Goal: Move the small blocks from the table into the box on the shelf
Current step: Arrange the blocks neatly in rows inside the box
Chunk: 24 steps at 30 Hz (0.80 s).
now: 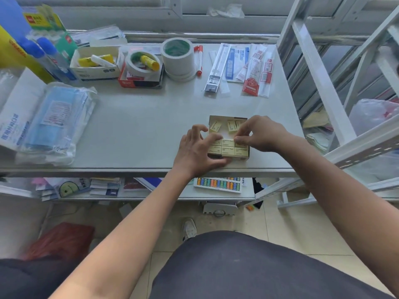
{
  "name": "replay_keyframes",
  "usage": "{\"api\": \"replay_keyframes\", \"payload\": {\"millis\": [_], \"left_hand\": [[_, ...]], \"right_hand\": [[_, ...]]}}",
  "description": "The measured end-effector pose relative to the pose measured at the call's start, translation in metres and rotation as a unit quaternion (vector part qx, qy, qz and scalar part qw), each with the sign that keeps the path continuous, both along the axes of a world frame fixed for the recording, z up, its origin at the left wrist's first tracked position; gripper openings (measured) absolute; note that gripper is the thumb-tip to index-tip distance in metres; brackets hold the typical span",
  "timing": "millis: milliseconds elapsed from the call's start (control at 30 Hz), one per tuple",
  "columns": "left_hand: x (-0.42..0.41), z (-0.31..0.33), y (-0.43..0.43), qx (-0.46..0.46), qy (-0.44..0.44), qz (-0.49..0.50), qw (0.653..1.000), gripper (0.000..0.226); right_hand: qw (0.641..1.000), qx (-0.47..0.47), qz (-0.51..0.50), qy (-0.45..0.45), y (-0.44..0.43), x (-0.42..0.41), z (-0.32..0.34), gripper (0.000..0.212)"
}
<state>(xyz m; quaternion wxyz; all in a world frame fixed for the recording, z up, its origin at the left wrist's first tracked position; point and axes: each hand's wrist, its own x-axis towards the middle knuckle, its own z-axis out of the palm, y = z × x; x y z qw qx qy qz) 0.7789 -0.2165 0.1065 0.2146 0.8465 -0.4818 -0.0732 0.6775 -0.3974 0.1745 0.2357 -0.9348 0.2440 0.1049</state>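
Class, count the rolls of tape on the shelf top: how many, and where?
2. A large white roll stands beside the red marker; a smaller roll lies in the red-edged box left of it. Others may be hidden.

The small blocks (228, 150) are pale yellow with fine dark print, packed in a cream box (227, 118) on a light grey shelf (138, 126). Behind stand a white tape roll (178, 59) with a green core, a red-and-white marker (199, 60), and blue masks (54, 119) in clear wrap. Below lies an abacus (218, 184) with rainbow beads.
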Motion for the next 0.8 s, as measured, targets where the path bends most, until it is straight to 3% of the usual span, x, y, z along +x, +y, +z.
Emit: {"api": "replay_keyframes", "payload": {"millis": [200, 400, 633, 733, 800], "left_hand": [[0.0, 0.001, 0.0, 0.003, 0.003, 0.001, 1.0, 0.067], [0.0, -0.001, 0.001, -0.001, -0.003, 0.007, 1.0, 0.067], [-0.003, -0.002, 0.001, -0.004, -0.012, 0.007, 1.0, 0.068], [-0.003, -0.002, 0.001, -0.007, -0.021, 0.007, 1.0, 0.069], [-0.002, -0.001, 0.0, -0.005, -0.02, 0.008, 1.0, 0.069]], "right_hand": [[0.995, -0.056, 0.026, 0.073, 0.003, 0.009, 0.011, 0.004], [0.983, -0.129, 0.061, 0.119, 0.014, 0.022, 0.01, 0.008], [0.992, -0.012, 0.077, 0.097, 0.003, 0.015, 0.018, 0.009], [0.99, -0.018, 0.082, 0.114, -0.002, 0.014, 0.024, 0.01], [0.997, -0.054, 0.018, 0.057, -0.007, 0.02, 0.027, 0.019]]}}
